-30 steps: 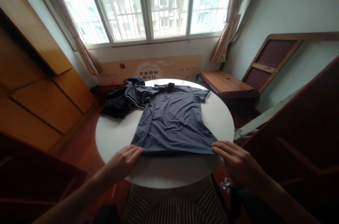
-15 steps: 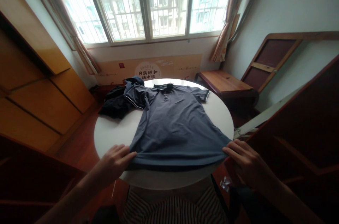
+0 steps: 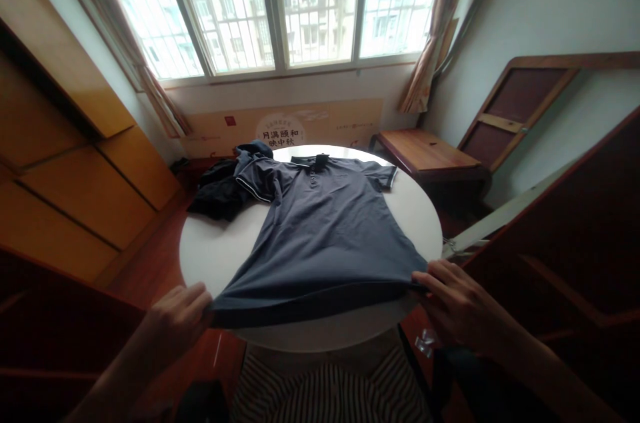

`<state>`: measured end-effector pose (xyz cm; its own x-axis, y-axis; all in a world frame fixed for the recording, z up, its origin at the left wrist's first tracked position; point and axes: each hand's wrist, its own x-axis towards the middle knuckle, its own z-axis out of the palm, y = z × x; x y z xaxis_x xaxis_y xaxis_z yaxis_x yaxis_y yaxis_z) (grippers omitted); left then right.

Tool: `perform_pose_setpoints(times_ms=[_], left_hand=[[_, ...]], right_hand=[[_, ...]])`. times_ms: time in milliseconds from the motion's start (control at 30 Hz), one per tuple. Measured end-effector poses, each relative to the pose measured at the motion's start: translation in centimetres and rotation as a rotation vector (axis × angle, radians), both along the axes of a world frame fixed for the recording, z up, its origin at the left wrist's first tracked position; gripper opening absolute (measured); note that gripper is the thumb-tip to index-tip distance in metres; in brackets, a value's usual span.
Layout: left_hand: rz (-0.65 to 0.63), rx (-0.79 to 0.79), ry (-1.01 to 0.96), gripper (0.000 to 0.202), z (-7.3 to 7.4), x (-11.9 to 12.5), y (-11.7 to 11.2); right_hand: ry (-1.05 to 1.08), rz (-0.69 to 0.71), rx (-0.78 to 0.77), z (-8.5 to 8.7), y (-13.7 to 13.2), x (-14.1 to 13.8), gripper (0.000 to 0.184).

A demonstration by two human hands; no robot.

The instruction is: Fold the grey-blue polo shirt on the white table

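A dark grey-blue polo shirt (image 3: 330,230) lies front up on a round white table (image 3: 220,250), its collar toward the window and its hem toward me. My left hand (image 3: 183,310) is closed on the hem's left corner, which it holds out past the table's edge. At the opposite corner, my right hand (image 3: 447,283) pinches the hem near the table's right edge. Between both hands the hem is stretched, and its front layer sags slightly. The shirt's left sleeve area is bunched beside a heap of dark clothes (image 3: 217,190).
A wooden side table (image 3: 430,150) stands beyond the table on the right. Orange-brown cabinets (image 3: 75,190) line the left wall. A printed cardboard panel (image 3: 325,120) leans below the barred window (image 3: 275,10). A striped cloth (image 3: 330,390) shows at the bottom.
My left hand has moved left and a little down, pulling its hem corner outward. My right hand has shifted slightly left. The hem now looks wider and slants down to the left.
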<state>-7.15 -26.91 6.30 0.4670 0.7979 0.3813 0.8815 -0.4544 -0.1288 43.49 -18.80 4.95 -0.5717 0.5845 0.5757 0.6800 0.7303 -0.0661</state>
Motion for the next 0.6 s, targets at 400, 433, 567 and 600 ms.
perform_pose_setpoints(times_ms=[400, 433, 567, 600], left_hand=[[-0.107, -0.363, -0.134, 0.028, 1.7, -0.4, 1.2], [-0.106, -0.376, -0.169, 0.032, 1.9, 0.0, 2.5], [-0.086, -0.306, -0.292, 0.044, 2.5, 2.4, 10.7], [-0.079, -0.286, -0.298, 0.046, 2.7, 3.2, 13.4]], right_hand=[[-0.015, 0.178, -0.408, 2.1, 2.2, -0.4, 0.025], [0.021, 0.189, -0.442, 2.2, 3.4, -0.7, 0.028], [0.122, 0.183, -0.473, 2.5, 11.0, -3.3, 0.037], [0.124, 0.166, -0.454, 2.5, 13.4, -4.2, 0.036]])
